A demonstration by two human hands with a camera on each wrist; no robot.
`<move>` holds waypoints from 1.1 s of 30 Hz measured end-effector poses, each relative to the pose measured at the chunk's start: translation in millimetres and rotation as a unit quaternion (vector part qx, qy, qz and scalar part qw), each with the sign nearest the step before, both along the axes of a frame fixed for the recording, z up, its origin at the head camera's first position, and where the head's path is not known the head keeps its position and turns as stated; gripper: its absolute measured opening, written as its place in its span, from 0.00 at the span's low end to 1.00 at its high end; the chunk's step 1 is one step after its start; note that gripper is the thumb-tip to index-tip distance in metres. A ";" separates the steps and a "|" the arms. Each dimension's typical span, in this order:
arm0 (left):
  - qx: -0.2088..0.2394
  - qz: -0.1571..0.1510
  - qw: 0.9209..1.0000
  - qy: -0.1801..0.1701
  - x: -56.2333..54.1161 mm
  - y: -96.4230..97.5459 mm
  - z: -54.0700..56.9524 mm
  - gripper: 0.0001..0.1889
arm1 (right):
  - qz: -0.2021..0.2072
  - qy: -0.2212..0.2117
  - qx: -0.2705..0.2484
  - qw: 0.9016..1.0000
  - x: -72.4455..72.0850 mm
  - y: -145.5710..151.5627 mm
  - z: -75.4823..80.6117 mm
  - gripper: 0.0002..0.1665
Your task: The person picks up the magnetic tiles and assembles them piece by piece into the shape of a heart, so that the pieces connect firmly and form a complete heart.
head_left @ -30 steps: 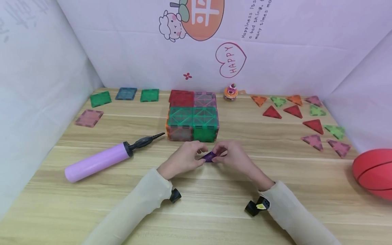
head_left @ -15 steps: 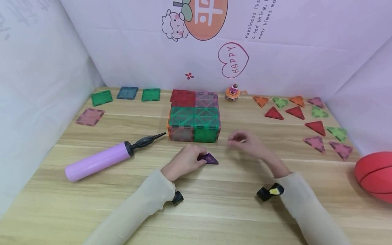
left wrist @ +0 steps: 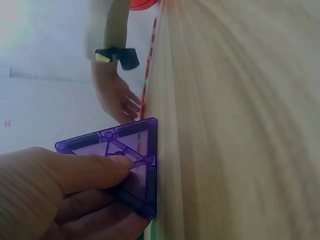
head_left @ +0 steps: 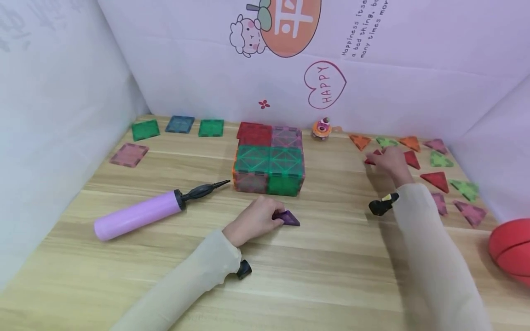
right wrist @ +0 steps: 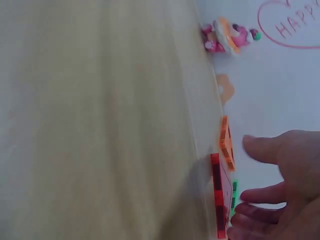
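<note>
My left hand (head_left: 257, 219) pinches a purple triangular magnetic tile (head_left: 290, 218) between thumb and fingers, in front of the block of square tiles (head_left: 285, 161). In the left wrist view the purple tile (left wrist: 85, 142) stands on its edge at the table, the thumb across its face. My right hand (head_left: 392, 162) is over the loose triangles at the back right, partly covering a red triangular tile (head_left: 371, 157). Seen from the right wrist, thumb and fingers are spread apart beside that red tile (right wrist: 218, 200), with an orange triangle (right wrist: 226, 145) just beyond.
Several square tiles, including a blue one (head_left: 180, 124), lie at the back left. A purple hand pump (head_left: 138, 216) lies left of the block. A small figurine (head_left: 322, 129) stands by the back wall. A red ball (head_left: 513, 250) sits at the right edge.
My right hand has let go of the purple tile and moved right and away to the red triangles. My left hand still holds the purple tile in nearly the same place.
</note>
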State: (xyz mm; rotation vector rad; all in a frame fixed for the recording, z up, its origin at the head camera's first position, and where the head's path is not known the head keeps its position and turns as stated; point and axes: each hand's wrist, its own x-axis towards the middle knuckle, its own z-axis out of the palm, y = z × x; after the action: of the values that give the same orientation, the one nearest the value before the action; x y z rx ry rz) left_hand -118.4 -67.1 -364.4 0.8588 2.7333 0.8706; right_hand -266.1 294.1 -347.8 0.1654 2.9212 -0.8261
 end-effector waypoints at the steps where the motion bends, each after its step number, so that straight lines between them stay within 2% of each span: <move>1: 0.000 -0.002 1.000 0.001 0.8 0.8 -0.5 0.03 | -0.004 -0.009 0.003 1.000 -1.1 1.4 -0.1 0.28; 6: 0.001 -0.009 1.000 0.006 4.0 3.8 -1.6 0.01 | -0.012 -0.043 0.033 0.998 0.7 4.9 -0.8 0.28; 10: 0.005 -0.009 1.000 0.006 3.7 4.2 -1.3 0.01 | -0.015 -0.076 0.032 0.996 1.1 6.1 -1.2 0.27; 12: 0.006 -0.007 1.000 0.007 3.2 3.6 -0.7 0.02 | -0.003 -0.085 0.028 0.996 1.9 4.2 -0.7 0.27; 15: 0.009 -0.004 1.000 0.011 2.3 2.0 0.3 0.03 | 0.011 -0.080 0.007 0.997 6.7 -2.2 -0.7 0.27; 19: 0.014 -0.004 1.000 0.004 1.4 0.2 1.7 0.03 | 0.028 -0.064 -0.016 0.997 20.0 -13.3 -2.2 0.39; 22: 0.013 -0.006 1.000 -0.003 1.3 -0.3 2.4 0.03 | 0.043 -0.043 -0.014 0.998 33.3 -19.9 -2.8 0.41; 25: 0.012 -0.008 1.000 -0.005 1.1 0.2 2.4 0.04 | 0.068 -0.007 -0.021 0.997 47.2 -26.3 -2.1 0.33; 29: 0.012 -0.008 1.000 -0.003 0.4 0.8 2.3 0.04 | 0.104 0.020 -0.046 0.993 66.8 -41.9 4.4 0.19; 33: 0.011 -0.009 1.000 0.001 -0.3 0.8 2.9 0.04 | 0.137 0.041 -0.052 0.988 88.4 -60.7 8.0 0.13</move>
State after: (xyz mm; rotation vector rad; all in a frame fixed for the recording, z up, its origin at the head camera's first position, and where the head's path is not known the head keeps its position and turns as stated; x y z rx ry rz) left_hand -118.7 -66.3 -361.4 0.8880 2.7182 0.8972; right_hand -177.8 233.4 -339.8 -0.2773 2.8726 -0.9551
